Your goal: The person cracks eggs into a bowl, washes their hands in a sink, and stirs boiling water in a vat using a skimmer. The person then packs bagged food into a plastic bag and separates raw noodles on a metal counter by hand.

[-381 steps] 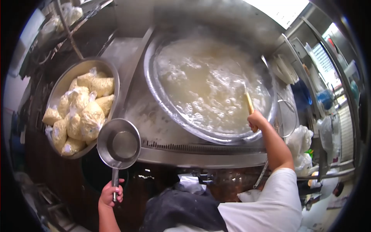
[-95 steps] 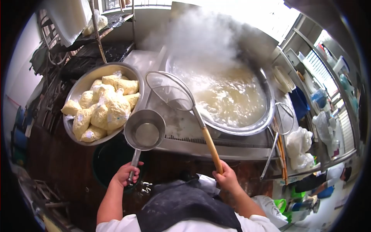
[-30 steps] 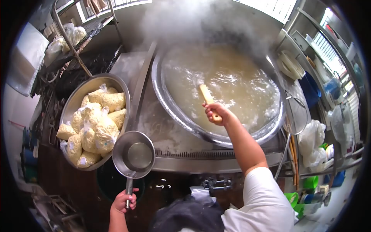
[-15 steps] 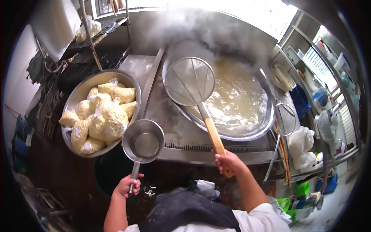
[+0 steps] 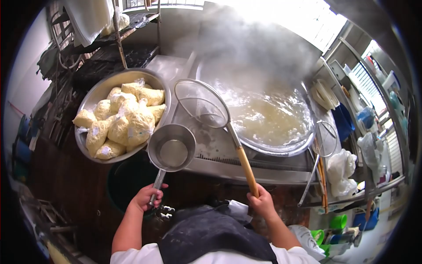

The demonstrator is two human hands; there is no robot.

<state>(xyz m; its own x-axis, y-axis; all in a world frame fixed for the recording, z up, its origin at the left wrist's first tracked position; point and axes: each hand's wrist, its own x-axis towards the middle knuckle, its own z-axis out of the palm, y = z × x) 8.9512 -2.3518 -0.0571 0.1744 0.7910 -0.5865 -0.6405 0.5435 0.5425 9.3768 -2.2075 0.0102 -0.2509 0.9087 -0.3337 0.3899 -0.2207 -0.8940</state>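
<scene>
My left hand (image 5: 147,197) is closed round the handle of a metal saucepan-shaped ladle (image 5: 172,147), held near the basin. In my right hand (image 5: 262,200) is the wooden handle of a wire-mesh skimmer (image 5: 203,103). The skimmer's round head is tilted over the metal worktop, at the left rim of a large steaming pot (image 5: 269,112) of bubbling, cloudy liquid. Left of the ladle, a metal basin (image 5: 83,140) holds several plastic bags of pale yellow shreds or noodles (image 5: 119,119). Steam hides the pot's far side.
A dark green tub (image 5: 127,187) stands on the floor below the basin. Along the right side are another skimmer (image 5: 326,138), long sticks, white plastic bags (image 5: 342,171) and a metal rack. Black-covered shelving (image 5: 103,66) stands at the back left.
The skimmer head has moved left off the pot and tipped to a steeper angle. My right hand has turned with its handle. The ladle stays in my left hand.
</scene>
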